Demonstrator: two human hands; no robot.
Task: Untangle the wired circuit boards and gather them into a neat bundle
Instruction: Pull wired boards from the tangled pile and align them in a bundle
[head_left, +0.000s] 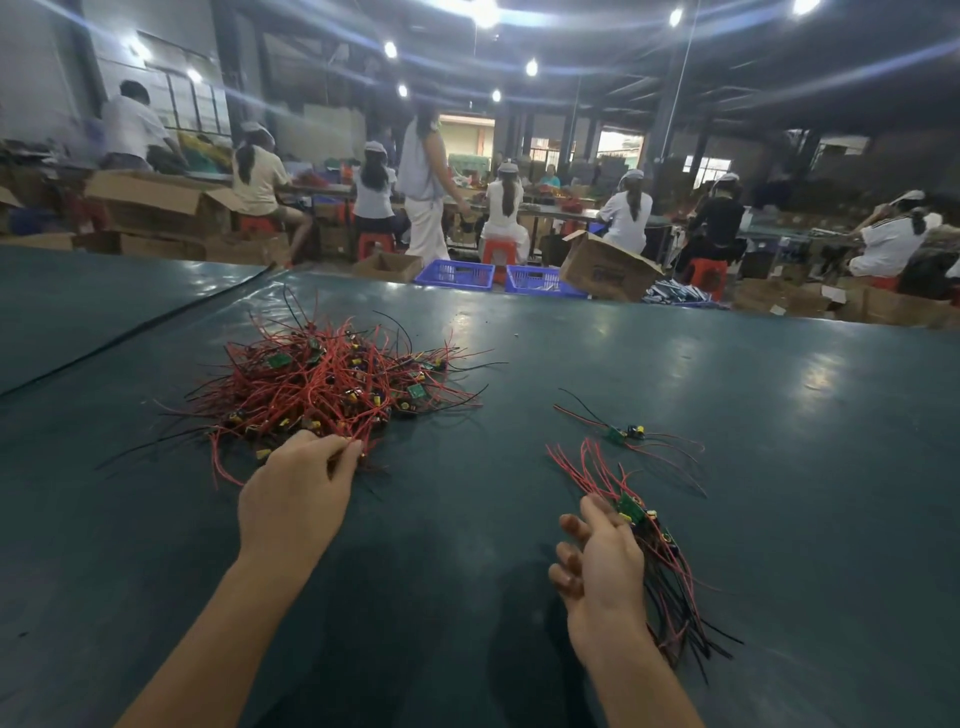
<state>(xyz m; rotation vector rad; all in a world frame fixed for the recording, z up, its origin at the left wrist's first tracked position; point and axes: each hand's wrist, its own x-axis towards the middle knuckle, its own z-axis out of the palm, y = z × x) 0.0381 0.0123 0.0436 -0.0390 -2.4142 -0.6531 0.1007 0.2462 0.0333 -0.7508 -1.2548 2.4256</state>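
Rightward, lone board (626, 433) beyond bundle (655, 564); pile (332, 379) leftward.

Readable text: none found. Cardboard box (608, 267), well ahead of the right hand (605, 564): dark print on its side panel, too blurred to read. Green circuit boards in the bundle (666, 567) held by the right hand, in the tangled pile (332, 379) gripped at its near edge by the left hand (296, 488), and the lone board (626, 433) just ahead of the right hand: markings too small to resolve.

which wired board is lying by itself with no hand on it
The single board beyond the right hand; the rest are in the pile or held bundle.
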